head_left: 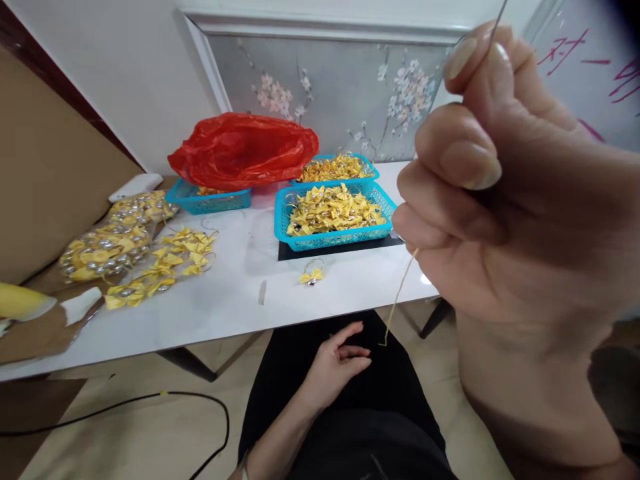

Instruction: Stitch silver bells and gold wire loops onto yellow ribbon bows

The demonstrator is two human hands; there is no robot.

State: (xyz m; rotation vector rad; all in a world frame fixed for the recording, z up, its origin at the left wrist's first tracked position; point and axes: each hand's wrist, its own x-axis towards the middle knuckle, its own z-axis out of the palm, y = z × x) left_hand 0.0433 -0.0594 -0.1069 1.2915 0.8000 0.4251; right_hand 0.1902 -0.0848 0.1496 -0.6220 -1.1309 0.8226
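My right hand [480,153] is raised close to the camera, with thumb and index finger pinched together and the other fingers curled. A thin grey strand [499,19] sticks up out of the pinch; I cannot tell if it is a needle or thread. Below the curled fingers, a yellow thread [399,293] hangs down with a small bend at its end. Over my lap, my left hand [336,360] has its fingers apart and holds nothing. A yellow bow [313,275] with a silvery bead and a wire ring lies on the white table in front of it.
Blue baskets [333,241] hold many yellow bows. A red plastic bag [243,150] covers another basket. Loose bows [167,263] and a filled clear bag [107,253] lie on the left, near a yellow roll [23,301]. A black cable [200,393] runs across the floor.
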